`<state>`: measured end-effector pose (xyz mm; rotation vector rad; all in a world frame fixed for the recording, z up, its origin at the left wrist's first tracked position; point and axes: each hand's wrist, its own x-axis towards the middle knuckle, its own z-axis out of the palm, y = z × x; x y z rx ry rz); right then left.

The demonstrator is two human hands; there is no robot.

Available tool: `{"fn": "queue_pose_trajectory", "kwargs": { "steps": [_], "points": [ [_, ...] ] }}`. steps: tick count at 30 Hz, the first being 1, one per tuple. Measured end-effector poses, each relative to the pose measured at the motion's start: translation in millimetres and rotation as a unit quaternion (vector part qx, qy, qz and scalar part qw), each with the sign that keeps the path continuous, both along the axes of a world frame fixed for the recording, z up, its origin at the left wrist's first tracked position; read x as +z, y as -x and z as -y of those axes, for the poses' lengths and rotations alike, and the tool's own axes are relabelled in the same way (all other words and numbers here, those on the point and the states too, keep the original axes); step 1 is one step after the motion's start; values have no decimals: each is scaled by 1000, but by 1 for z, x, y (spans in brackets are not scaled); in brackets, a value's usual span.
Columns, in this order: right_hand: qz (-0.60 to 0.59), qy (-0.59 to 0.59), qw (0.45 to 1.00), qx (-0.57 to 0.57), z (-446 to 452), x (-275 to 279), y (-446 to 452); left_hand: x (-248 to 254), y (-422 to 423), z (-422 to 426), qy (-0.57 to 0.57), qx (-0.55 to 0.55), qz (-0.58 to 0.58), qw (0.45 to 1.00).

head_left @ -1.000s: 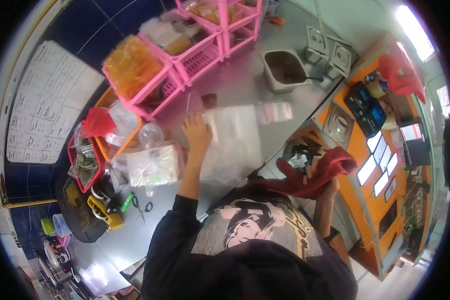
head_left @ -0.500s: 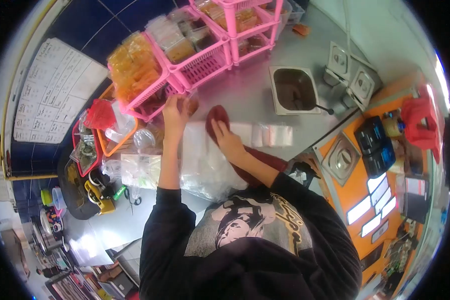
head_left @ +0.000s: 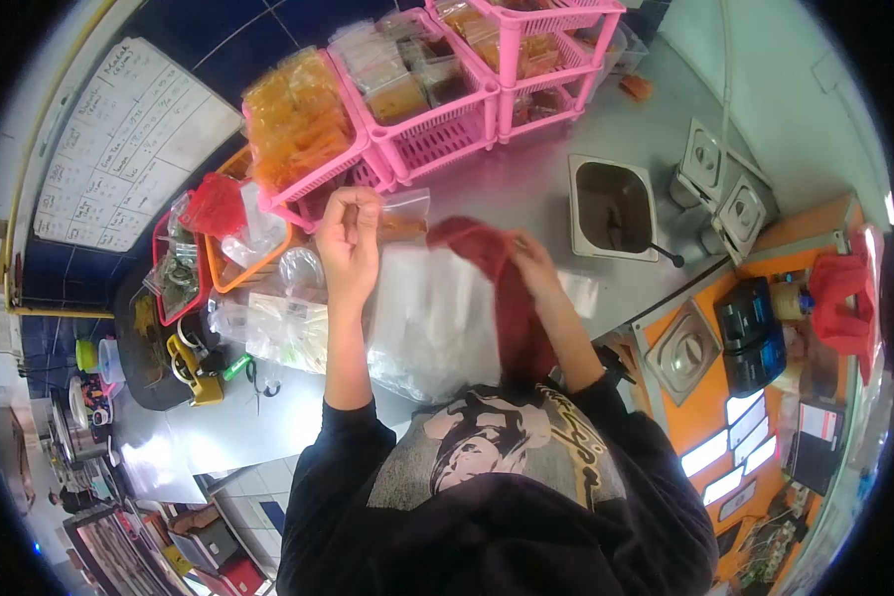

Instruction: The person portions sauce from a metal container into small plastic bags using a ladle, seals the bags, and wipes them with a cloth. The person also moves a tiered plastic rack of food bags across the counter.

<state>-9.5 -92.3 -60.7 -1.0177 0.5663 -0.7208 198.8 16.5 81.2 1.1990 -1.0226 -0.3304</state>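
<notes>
My left hand (head_left: 350,233) is closed, fingers curled in a pinch at the near edge of a small clear zip bag (head_left: 405,214) with orange-brown contents. Its fingertips partly hide where they meet the bag. To the right, my right hand (head_left: 538,266) grips a dark red cloth (head_left: 479,246), which is lifted and hangs down toward my shirt. Between my forearms lies a stack of clear plastic bags (head_left: 432,308) on the steel counter. Part of another pale, clear packet (head_left: 578,291) shows beyond my right wrist.
Pink baskets (head_left: 437,149) with filled packets stand behind my hands. A steel food pan (head_left: 614,214) with a ladle is at the right. On the left are an orange basket (head_left: 258,268), a yellow tape dispenser (head_left: 194,372) and scissors (head_left: 258,382).
My right hand has lifted the red cloth off the plastic bags and moved right with it. The small zip bag now shows more to the right of my left hand. The view has shifted slightly.
</notes>
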Motion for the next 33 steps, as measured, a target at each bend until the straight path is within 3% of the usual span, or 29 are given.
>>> {"fn": "queue_pose_trajectory", "kwargs": {
  "steps": [1,3,4,7,9,10,13,15,17,18,22,23,25,27,29,33],
  "points": [
    [114,-141,983,-5,0,20,13,2,7,0,0,-10,6,1000],
    [130,-219,963,-93,-15,91,17,5,22,0,4,-24,12,1000],
    [232,-216,948,24,-3,56,29,7,31,1,-8,-51,-29,998],
    [182,-169,967,64,-21,79,44,15,59,1,-36,-92,-103,990],
    [75,-22,997,-20,-43,126,28,18,71,2,-66,-37,8,997],
    [61,38,997,-22,-43,127,24,21,77,-2,-93,-70,-61,991],
    [140,95,985,-9,-49,154,20,27,85,-3,-86,-49,-37,994],
    [119,139,983,-27,-49,151,22,30,89,-6,-94,-40,-39,994],
    [82,146,983,73,-48,153,30,31,91,-7,-105,-31,-42,993],
    [41,220,974,38,-52,150,30,29,91,-6,-89,-14,2,996],
    [-65,306,947,-76,-58,154,19,22,91,-2,-26,20,109,994],
    [-65,306,947,-77,-58,151,18,22,92,-3,-26,20,109,994],
    [-49,190,975,-101,-58,144,17,23,96,-6,-37,-10,96,995],
    [-32,191,975,-112,-62,142,17,25,101,-9,-42,-10,93,995],
    [62,84,986,-132,-68,146,17,28,107,-11,-49,-11,88,995],
    [119,18,976,-180,-79,145,11,29,117,-8,-27,24,109,993]
  ]
}}
